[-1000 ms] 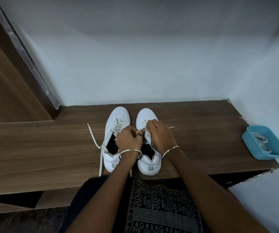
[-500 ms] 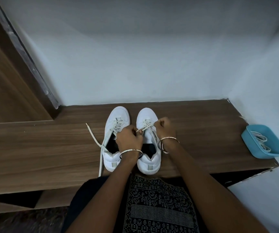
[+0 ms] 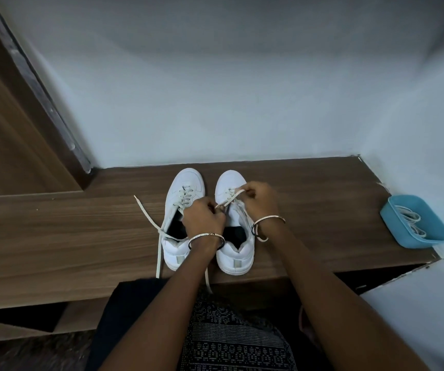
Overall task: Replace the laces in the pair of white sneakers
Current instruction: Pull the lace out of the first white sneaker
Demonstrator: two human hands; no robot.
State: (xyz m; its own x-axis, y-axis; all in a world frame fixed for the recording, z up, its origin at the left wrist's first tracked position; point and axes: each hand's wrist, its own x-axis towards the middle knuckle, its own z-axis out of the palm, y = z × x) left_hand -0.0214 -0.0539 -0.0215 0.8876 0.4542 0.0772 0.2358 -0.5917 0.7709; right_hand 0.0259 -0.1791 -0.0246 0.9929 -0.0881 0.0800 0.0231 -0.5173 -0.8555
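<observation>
Both white sneakers stand side by side on the wooden bench (image 3: 54,236), toes pointing at the far wall, heels at the near edge in front of you. Your left hand (image 3: 202,218) sits over the gap between them, its grip pinched shut on one end of a pale lace (image 3: 231,198). Your right hand (image 3: 261,199) is over the tongue of the right sneaker (image 3: 229,183), fingers curled and pinching the same lace further along, so the strand runs at a slant between your hands across the upper eyelets. The left sneaker (image 3: 187,180) is laced near its toe. Its loose lace (image 3: 146,212) trails left over the bench and down past the near edge. Well apart on the right, a blue tray (image 3: 424,241) holds more laces (image 3: 411,220).
</observation>
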